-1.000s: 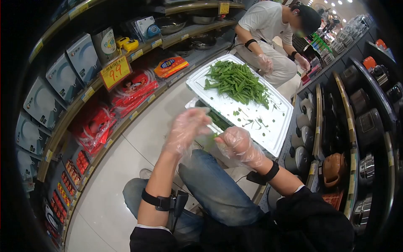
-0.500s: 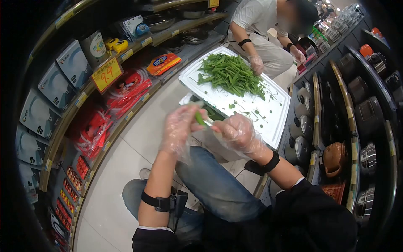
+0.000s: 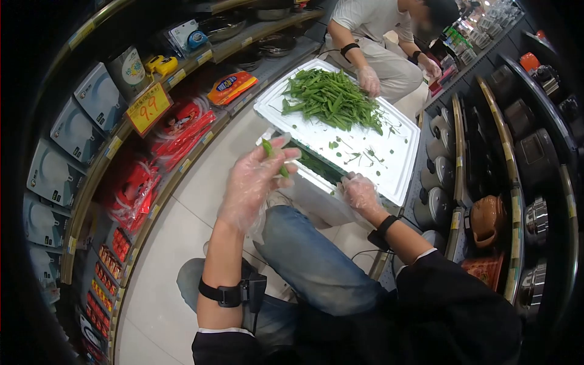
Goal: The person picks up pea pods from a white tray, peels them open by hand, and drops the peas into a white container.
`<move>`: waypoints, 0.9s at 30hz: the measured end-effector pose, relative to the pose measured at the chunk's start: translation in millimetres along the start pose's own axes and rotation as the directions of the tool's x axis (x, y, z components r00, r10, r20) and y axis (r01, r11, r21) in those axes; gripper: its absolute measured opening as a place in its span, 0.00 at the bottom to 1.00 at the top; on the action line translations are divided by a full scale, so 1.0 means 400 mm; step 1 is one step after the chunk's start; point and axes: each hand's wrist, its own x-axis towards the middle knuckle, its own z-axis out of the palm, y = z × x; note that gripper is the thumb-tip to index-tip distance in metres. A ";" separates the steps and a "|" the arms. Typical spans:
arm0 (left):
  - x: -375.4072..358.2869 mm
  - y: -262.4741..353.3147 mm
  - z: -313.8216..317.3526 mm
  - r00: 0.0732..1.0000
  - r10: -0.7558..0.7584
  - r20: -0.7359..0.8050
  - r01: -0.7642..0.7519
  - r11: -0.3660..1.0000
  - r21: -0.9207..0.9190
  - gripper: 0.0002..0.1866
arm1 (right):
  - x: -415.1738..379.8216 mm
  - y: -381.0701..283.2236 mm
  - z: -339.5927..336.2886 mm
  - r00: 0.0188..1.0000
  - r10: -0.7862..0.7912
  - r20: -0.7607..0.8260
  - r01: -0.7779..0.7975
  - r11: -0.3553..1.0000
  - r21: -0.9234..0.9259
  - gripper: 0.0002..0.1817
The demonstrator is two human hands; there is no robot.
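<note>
Bright indoor light — strong fisheye bending, black corners

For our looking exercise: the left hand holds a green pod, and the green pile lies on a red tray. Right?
No: the head view shows the green pile on a white tray, not red; the left hand holds a green pod.

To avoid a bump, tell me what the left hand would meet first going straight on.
The left hand would probably meet the near edge of the white tray, though depth is unclear.
</note>
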 end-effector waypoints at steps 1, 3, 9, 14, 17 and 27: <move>-0.004 0.004 0.004 0.999 -0.026 0.043 0.025 1.000 0.017 0.22 | -0.001 -0.005 -0.010 0.999 -0.017 0.045 0.017 1.000 -0.008 0.12; -0.013 0.017 0.012 0.995 -0.054 0.086 0.051 0.998 0.035 0.22 | 0.002 -0.019 -0.036 0.995 -0.033 0.090 0.035 0.999 -0.014 0.12; -0.027 -0.010 0.039 0.969 -0.037 0.243 -0.008 0.983 0.185 0.20 | 0.068 -0.085 -0.188 0.973 0.114 -0.202 0.049 0.752 0.657 0.14; -0.040 -0.024 0.059 0.982 -0.018 0.186 -0.092 0.819 0.566 0.16 | 0.107 -0.227 -0.403 0.992 0.120 0.043 -0.064 0.176 0.982 0.12; -0.044 -0.014 0.066 0.986 0.025 0.166 -0.109 0.847 0.521 0.18 | 0.105 -0.240 -0.388 0.996 0.089 0.003 -0.008 0.056 0.998 0.10; -0.018 -0.075 0.034 0.976 0.192 0.104 -0.201 0.605 0.770 0.12 | 0.101 -0.303 -0.352 0.974 0.227 0.005 -0.005 -0.002 1.000 0.11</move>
